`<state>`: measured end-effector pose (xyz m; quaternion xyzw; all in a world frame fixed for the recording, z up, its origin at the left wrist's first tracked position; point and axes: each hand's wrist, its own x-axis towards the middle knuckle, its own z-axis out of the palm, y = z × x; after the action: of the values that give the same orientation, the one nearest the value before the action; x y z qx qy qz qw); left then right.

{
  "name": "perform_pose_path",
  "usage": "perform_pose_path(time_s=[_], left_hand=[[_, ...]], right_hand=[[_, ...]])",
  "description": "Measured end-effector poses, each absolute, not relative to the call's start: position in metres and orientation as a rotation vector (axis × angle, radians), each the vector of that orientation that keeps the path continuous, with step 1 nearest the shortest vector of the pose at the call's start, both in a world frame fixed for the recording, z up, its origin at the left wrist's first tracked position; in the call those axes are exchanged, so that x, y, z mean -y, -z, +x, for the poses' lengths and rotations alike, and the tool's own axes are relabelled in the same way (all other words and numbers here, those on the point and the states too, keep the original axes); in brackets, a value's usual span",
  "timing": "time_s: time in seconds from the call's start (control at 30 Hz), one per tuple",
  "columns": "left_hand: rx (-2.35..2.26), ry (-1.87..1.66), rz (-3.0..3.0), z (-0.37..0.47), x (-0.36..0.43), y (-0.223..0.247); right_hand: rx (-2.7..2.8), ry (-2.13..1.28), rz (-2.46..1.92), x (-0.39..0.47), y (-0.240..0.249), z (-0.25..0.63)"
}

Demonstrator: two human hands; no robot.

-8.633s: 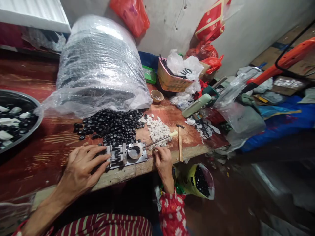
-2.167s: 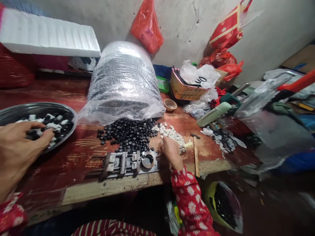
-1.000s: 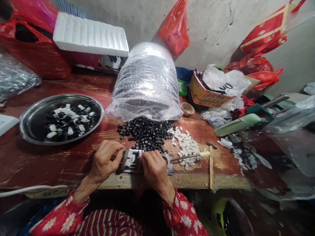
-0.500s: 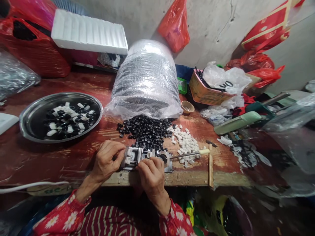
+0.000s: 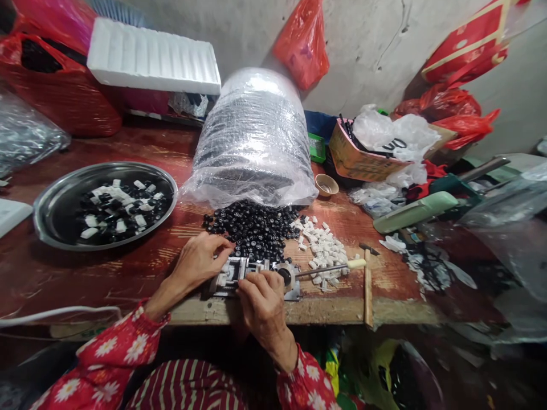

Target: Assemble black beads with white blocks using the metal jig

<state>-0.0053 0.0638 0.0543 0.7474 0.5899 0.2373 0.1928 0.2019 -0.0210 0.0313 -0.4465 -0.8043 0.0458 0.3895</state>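
Observation:
A small metal vise-like fixture (image 5: pixel 231 272) sits at the table's front edge, with a rod and pale yellow handle (image 5: pixel 355 263) reaching out to its right. My right hand (image 5: pixel 265 304) lies against its front, fingers curled over it and partly hiding it. Just above the fixture's left end is my left hand (image 5: pixel 203 259), its thumb and fingers bent together beside the pile of small round black parts (image 5: pixel 256 230); whatever is between the fingertips is too small to make out. Right of that pile lies a heap of small white plastic pieces (image 5: pixel 322 247).
A steel basin (image 5: pixel 43 222) holding black and white pieces stands at left. Behind the pile is a large plastic-wrapped bundle (image 5: pixel 256 136). A hammer (image 5: pixel 368 285) lies at the table's front edge, right. Further right are a small bowl (image 5: pixel 327 185), an orange box (image 5: pixel 363 159) and a pale green bottle-like object (image 5: pixel 414 212).
My left hand has left the fixture's left end and moved up and right toward the black pile. My right hand stays at the fixture.

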Motion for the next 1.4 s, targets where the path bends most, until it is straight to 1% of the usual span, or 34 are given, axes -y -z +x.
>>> perform_pose_path(time_s=[0.1, 0.17, 0.3, 0.43, 0.5, 0.6, 0.7, 0.8, 1.0, 1.2, 1.33, 1.4], left_hand=[[-1.725, -0.407, 2.057, 0.001, -0.070, -0.059], [-1.746, -0.307, 2.051, 0.006, -0.074, -0.060], [-1.768, -0.241, 2.043, 0.013, -0.082, -0.056], [-1.759, -0.217, 2.052, 0.017, -0.087, -0.053], [-1.752, -0.264, 2.065, 0.015, -0.086, -0.052], [-1.700, -0.498, 2.067, 0.010, -0.082, -0.049], [-1.617, -0.730, 2.046, 0.004, -0.079, -0.044], [-1.581, -0.796, 2.044, 0.000, -0.079, -0.038], [-1.532, -0.826, 1.980, -0.002, -0.079, -0.034], [-1.615, -0.746, 1.952, 0.001, -0.078, -0.037], [-1.610, -0.747, 1.936, 0.003, -0.076, -0.039], [-1.602, -0.773, 1.905, 0.004, -0.075, -0.039]], right_hand=[[2.048, -0.126, -1.154, 0.020, -0.030, 0.202], [2.039, -0.131, -1.183, 0.021, -0.031, 0.201], [2.084, -0.167, -1.227, 0.023, -0.038, 0.201], [2.117, -0.306, -1.174, 0.016, -0.047, 0.222], [2.016, -0.283, -1.238, 0.003, -0.051, 0.245], [1.881, -0.072, -1.578, -0.029, -0.055, 0.287], [1.974, 0.036, -2.011, -0.062, -0.054, 0.318], [2.066, 0.019, -2.183, -0.082, -0.049, 0.329], [2.086, -0.059, -2.080, -0.077, -0.043, 0.323], [2.019, -0.311, -1.541, -0.052, -0.055, 0.292], [2.204, -0.426, -1.222, -0.044, -0.070, 0.259], [2.309, -0.428, -1.104, -0.044, -0.074, 0.247]])
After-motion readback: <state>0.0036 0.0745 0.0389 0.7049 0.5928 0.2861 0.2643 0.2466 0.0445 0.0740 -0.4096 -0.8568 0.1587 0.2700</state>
